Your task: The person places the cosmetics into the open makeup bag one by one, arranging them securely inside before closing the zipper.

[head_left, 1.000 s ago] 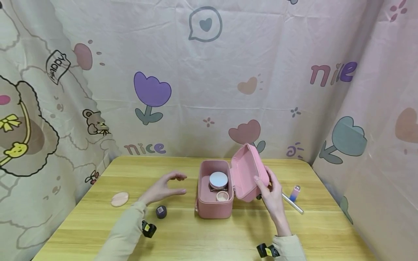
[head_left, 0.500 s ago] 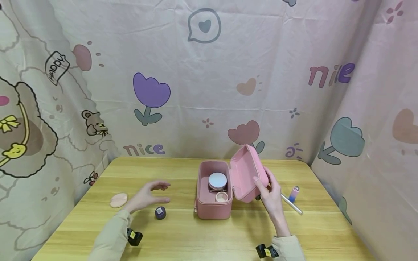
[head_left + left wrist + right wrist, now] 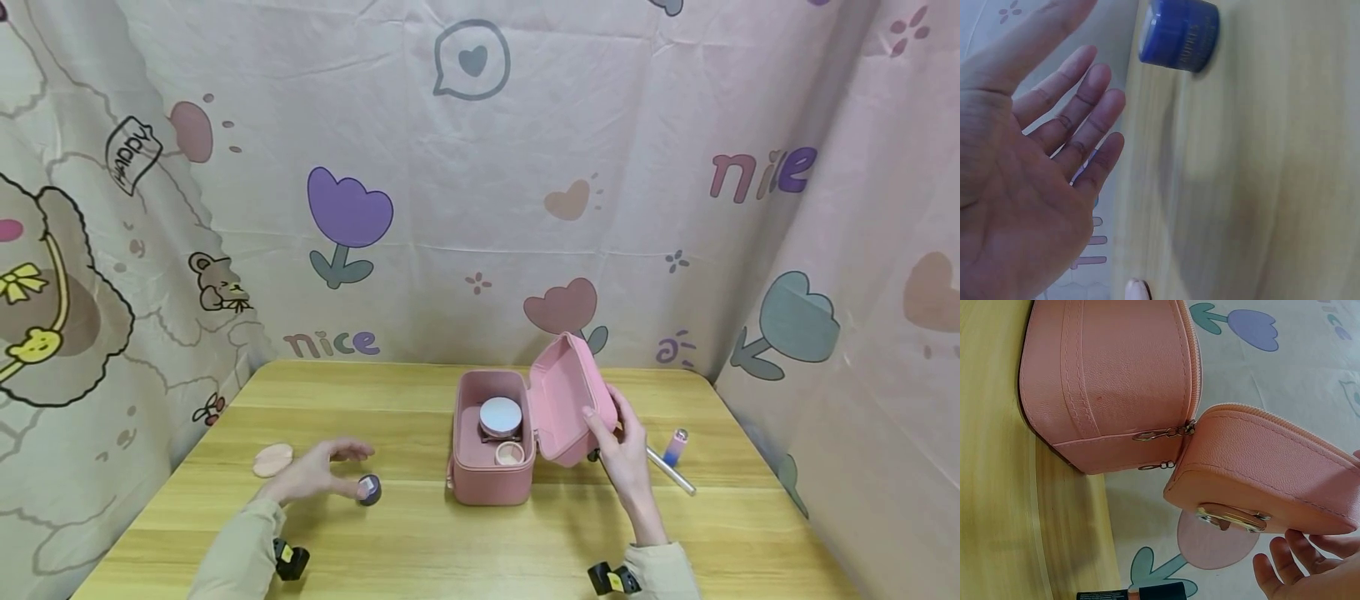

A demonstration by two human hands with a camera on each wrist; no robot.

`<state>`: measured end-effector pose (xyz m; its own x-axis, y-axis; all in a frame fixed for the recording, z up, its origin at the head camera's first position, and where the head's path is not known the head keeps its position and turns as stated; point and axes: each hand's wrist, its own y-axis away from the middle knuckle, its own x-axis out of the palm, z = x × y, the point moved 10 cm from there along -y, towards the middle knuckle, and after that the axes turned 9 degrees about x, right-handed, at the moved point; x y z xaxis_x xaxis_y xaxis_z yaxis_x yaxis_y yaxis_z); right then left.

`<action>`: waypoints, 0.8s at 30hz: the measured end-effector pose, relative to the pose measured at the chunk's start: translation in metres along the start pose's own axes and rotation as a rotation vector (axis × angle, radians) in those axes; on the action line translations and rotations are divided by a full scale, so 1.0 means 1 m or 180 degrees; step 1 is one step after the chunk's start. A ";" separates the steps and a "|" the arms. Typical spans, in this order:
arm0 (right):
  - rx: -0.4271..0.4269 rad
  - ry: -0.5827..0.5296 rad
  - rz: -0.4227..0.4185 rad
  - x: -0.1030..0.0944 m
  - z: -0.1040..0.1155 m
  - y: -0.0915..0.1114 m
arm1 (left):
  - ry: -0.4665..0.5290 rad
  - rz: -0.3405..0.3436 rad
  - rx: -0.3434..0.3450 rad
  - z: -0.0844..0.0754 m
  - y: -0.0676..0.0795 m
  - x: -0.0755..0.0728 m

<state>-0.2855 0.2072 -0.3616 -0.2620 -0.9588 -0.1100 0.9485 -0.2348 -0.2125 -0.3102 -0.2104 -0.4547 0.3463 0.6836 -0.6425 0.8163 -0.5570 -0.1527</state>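
Note:
A pink cosmetic case stands on the table with its lid swung out to the right. My right hand holds that lid by its right edge, thumb on the rim and fingers behind; the right wrist view shows the fingers by the lid's outer side, near a gold-toned handle. Inside the case lie a white-topped round compact and a small pale round pot. My left hand, fingers spread and holding nothing, is beside a dark blue cream jar; its thumb overlaps the jar in the head view.
A pale pink powder puff lies left of my left hand. Right of the lid are a silver tube and a pink-to-blue tube. A dark tube shows below the lid. A printed curtain hangs behind the table.
My left hand has moved left and toward me, away from the case and down to the cream jar. The right hand and the lid have stayed in place.

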 end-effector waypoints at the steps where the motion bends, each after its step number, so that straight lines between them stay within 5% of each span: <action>1: 0.0000 0.0000 0.0000 0.000 0.000 0.000 | 0.0007 0.0038 -0.0004 0.001 0.001 0.002; 11: 0.0020 0.0002 -0.0003 0.000 -0.001 -0.001 | -0.0125 0.0230 0.0199 -0.001 0.003 0.015; 24: 0.0006 0.0035 -0.0014 -0.001 0.000 -0.001 | -0.0046 0.0341 -0.0058 0.015 0.005 0.025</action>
<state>-0.2861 0.2080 -0.3613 -0.2681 -0.9559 -0.1199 0.9477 -0.2393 -0.2112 -0.3047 -0.2029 -0.4830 0.4252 0.6136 -0.6653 0.7833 -0.6178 -0.0691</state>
